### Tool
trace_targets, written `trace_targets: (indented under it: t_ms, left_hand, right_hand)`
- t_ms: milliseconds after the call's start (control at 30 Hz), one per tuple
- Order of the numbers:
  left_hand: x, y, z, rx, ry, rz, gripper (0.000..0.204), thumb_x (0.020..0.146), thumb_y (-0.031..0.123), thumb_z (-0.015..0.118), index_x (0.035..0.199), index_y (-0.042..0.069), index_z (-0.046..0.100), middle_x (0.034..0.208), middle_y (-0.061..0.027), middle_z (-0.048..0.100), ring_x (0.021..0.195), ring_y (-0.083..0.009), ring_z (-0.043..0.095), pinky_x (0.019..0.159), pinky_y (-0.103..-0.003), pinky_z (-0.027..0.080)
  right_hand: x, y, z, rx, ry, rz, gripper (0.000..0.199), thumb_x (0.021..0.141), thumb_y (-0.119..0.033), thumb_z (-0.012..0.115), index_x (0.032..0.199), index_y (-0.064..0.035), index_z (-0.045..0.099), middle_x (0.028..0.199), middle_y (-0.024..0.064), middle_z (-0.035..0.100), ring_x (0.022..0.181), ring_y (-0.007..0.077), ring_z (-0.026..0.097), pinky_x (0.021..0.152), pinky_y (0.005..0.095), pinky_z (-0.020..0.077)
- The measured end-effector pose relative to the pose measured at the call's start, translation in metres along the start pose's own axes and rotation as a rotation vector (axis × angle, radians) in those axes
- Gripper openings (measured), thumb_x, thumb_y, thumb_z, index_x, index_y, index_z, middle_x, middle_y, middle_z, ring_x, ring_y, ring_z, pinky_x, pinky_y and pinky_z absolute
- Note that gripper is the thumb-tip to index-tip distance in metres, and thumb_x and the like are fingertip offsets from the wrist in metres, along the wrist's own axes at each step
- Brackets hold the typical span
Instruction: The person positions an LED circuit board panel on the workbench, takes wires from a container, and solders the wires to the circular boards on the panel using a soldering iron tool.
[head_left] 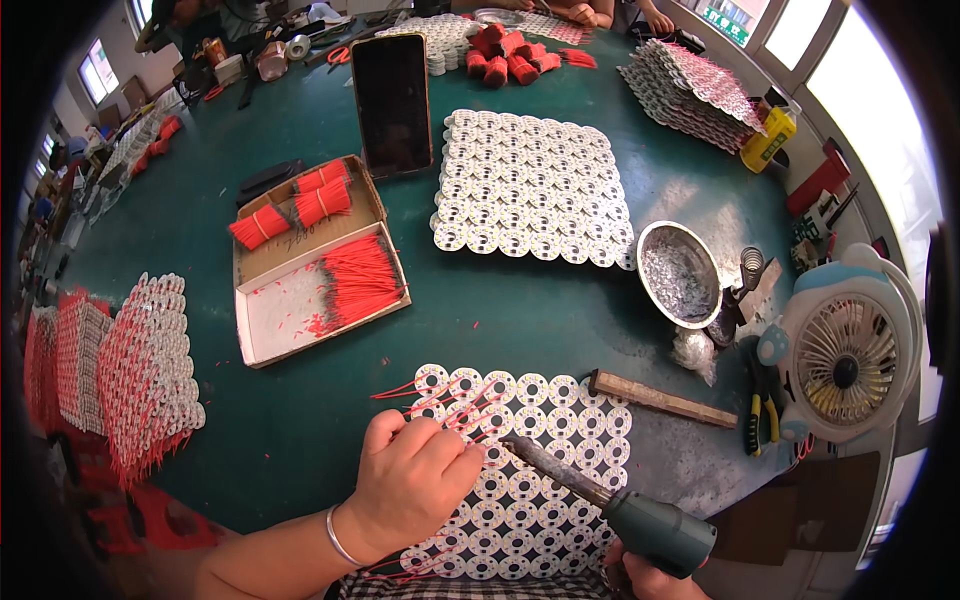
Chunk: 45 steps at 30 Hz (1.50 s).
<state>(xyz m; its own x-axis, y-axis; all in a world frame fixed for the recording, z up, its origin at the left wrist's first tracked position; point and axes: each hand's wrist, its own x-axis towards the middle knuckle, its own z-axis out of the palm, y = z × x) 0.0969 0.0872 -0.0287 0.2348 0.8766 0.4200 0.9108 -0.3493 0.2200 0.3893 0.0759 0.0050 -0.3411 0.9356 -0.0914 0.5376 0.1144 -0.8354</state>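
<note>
A panel of round white circuit boards [533, 390] lies at the near edge of the table, with thin red wires [475, 408] standing out from several discs at its upper left. Over its left half, my left hand [415, 485] is closed in a pinch, a red wire showing by the fingertips. A silver bangle circles that wrist. My right hand [655, 580], partly hidden, grips the handle of a green soldering gun [655, 528]. The gun's dark tip points left, by a disc just right of my left fingertips; I cannot tell whether it touches.
Left of centre, a cardboard box [250, 340] holds red wires. Behind stand a phone [392, 105] and stacked board panels [530, 185]. Rightward are a wooden bar [665, 398], metal bowl [680, 275], pliers [762, 405] and fan [845, 345]. Wired panels [150, 365] sit far left; people work across the table.
</note>
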Motion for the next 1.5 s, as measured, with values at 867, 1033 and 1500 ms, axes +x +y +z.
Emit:
trace_targets:
  t_ms: [867,1033,1500]
  left_hand:
    - [-0.006,0.005,-0.001,-0.234,-0.048,-0.07,0.02,0.068,0.01,0.075,0.085,0.017,0.066,0.076,0.0035,0.053,0.076,-0.018,0.051,0.076,-0.038,0.033]
    - [-0.007,0.003,0.001,-0.313,-0.057,-0.084,0.02,0.068,0.01,0.076,0.085,0.017,0.067,0.077,0.0039,0.055,0.077,-0.0182,0.051,0.076,-0.038,0.033]
    - [-0.008,0.002,0.0,-0.297,-0.086,-0.106,0.019,0.068,0.01,0.076,0.083,0.017,0.067,0.077,0.003,0.054,0.077,-0.019,0.051,0.077,-0.037,0.033]
  right_hand:
    - [-0.052,0.055,0.008,0.224,-0.074,0.118,0.047,0.079,-0.003,0.072,0.121,0.0049,0.053,0.108,0.0158,0.067,0.1,0.025,0.065,0.089,0.0347,0.0484]
    - [-0.046,0.048,0.004,0.055,-0.153,0.082,0.05,0.077,-0.003,0.072,0.122,0.0063,0.051,0.106,0.0148,0.068,0.099,0.0229,0.065,0.09,0.034,0.0484]
    - [-0.047,0.053,0.007,0.168,-0.129,0.196,0.035,0.083,-0.013,0.068,0.111,0.0028,0.055,0.093,0.0107,0.063,0.081,0.0188,0.059,0.075,0.0314,0.0445]
